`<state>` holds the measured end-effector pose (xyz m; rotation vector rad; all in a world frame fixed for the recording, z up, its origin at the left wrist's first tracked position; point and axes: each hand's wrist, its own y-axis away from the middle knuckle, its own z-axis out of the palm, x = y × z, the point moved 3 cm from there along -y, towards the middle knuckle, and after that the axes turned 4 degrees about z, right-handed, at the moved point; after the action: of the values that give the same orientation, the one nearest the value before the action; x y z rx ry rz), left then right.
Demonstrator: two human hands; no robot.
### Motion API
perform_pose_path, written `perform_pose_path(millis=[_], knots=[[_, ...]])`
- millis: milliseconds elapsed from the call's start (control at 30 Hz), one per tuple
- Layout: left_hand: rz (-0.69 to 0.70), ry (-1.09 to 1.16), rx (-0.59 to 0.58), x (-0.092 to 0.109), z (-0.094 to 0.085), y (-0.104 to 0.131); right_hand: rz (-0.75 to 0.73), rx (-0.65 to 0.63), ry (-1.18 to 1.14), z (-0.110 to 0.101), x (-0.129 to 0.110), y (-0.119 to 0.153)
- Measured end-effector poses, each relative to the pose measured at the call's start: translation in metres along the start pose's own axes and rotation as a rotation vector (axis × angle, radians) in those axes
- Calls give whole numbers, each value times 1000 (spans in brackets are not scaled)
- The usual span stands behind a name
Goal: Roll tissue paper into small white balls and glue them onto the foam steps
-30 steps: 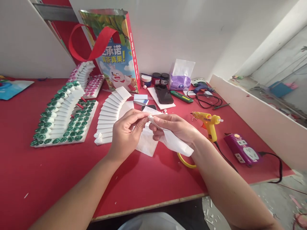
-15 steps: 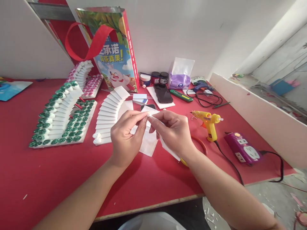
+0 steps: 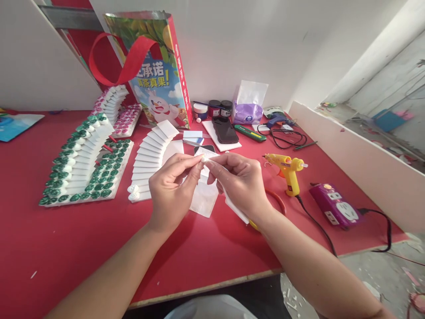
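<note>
Close in now at the red table (image 3: 99, 261), and it's fingertip work, well left of the glue gun (image 3: 291, 177). The left hand (image 3: 172, 190) has thumb and forefinger pressed together on the tissue (image 3: 203, 158); the right hand (image 3: 239, 181) is pinching too, thumb and finger clamped on it just beside the left tips. So there it is: a small white end right between the two pinches, standing clear at the fingertips, with more of it showing below the right palm.

Nearer than the gun and to its right sits the socket (image 3: 334, 206), purple. Level with the gun and far to its left, I can see the fan (image 3: 149, 159) of white strips, and beyond that the green-dotted pieces (image 3: 99, 188).

Past the gun, behind and to its left: cutter (image 3: 250, 133), phone (image 3: 226, 130), then the purple pack (image 3: 247, 114), and farther left the tall bag (image 3: 162, 88).
</note>
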<state>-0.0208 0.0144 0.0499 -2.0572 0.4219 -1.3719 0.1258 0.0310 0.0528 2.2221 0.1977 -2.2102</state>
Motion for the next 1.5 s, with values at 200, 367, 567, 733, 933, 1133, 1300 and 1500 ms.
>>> perform_pose_path(millis=[200,367,567,733,933,1133,1300,1500], knots=[[-24,14,-10,0,-1,0,-47,30,75,0,0,2],[282,-227,70,4,2,3,-104,84,161,5,1,8],[305,-144,13,5,2,1,-141,65,156,0,-3,7],[-192,317,-169,-8,0,-4,-131,-41,111,-7,-6,1],[-137,383,-210,-11,-2,-6,-158,-82,133,-6,-5,3],[-80,170,-123,-9,-6,-7,155,-246,-145,-6,-6,-9],[-114,176,-183,-14,-5,-8,633,-562,-504,-10,4,-16],[-71,174,-217,-12,-3,-7,547,-561,-549,-11,3,-12]])
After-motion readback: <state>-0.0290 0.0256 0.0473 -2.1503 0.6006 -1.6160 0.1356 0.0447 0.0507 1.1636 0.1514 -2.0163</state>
